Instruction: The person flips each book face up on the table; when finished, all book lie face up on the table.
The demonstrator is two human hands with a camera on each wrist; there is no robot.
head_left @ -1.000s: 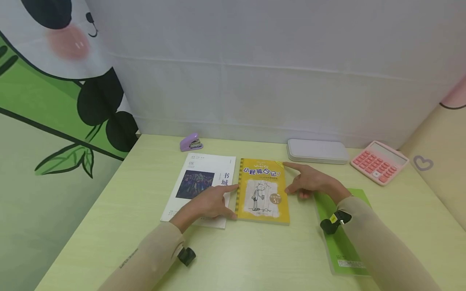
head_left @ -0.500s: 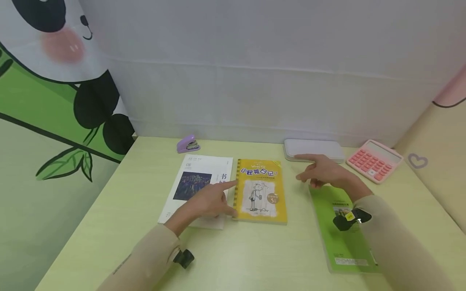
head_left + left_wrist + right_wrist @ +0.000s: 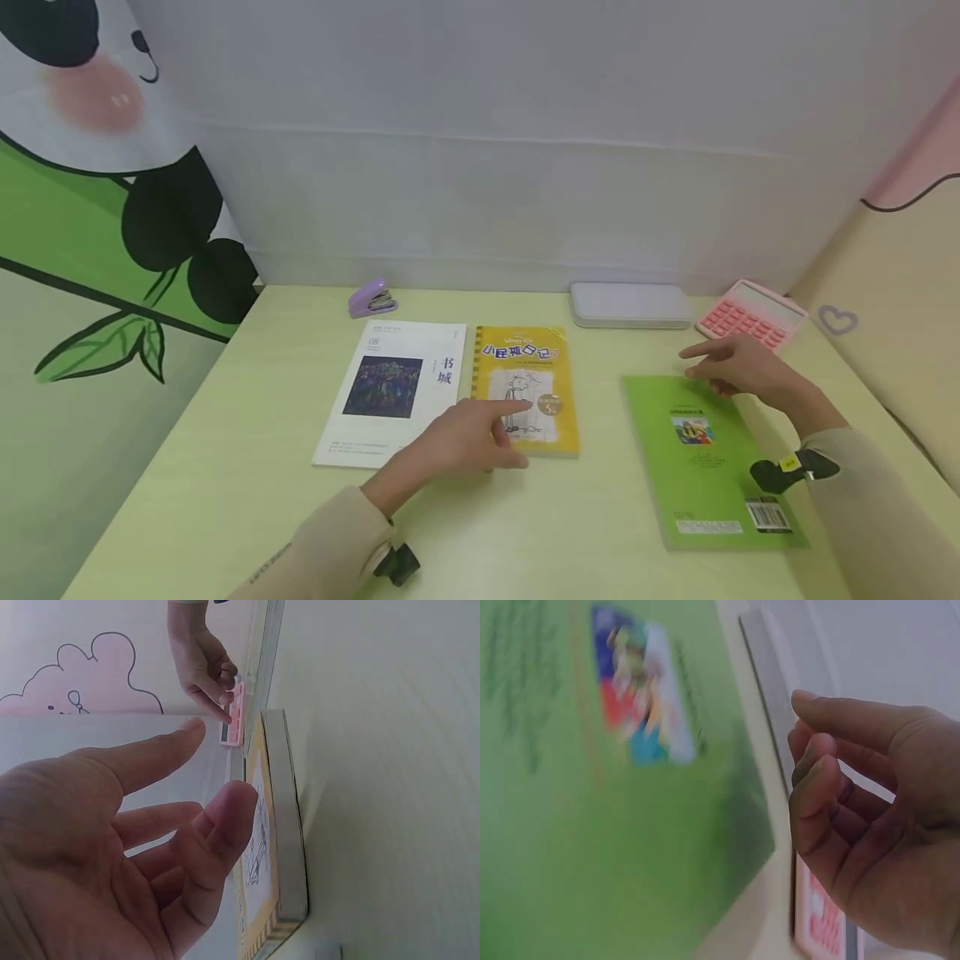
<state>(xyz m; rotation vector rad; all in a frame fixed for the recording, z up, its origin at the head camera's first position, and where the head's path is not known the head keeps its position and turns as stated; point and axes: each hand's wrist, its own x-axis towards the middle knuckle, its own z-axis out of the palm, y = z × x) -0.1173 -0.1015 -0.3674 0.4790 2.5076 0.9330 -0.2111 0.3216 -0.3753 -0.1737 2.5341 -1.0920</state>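
My left hand (image 3: pixel 468 437) is over the lower left part of the yellow comic book (image 3: pixel 558 383), index finger stretched out and thumb apart, with nothing in its grasp. In the left wrist view that book's thick page edge (image 3: pixel 289 825) shows beyond the fingers. My right hand (image 3: pixel 746 371) hovers at the far right corner of the green book (image 3: pixel 675 483), fingers loosely bent and holding nothing. Barcode and small picture face up on the green cover. To the left lies a white magazine (image 3: pixel 431 342) with a dark picture, partly overlapped by my left forearm and hand.
A purple stapler (image 3: pixel 371 298) stands at the back left of the pale table (image 3: pixel 225 467). Along the back right are a white flat case (image 3: pixel 630 305) and a pink calculator (image 3: pixel 757 312), the latter just behind my right hand. A white cloth backdrop (image 3: pixel 450 192) rises behind.
My right hand has moved right, from the yellow book's edge to the green book's far corner. The left hand has shifted right, from the yellow book's spine to over its cover.
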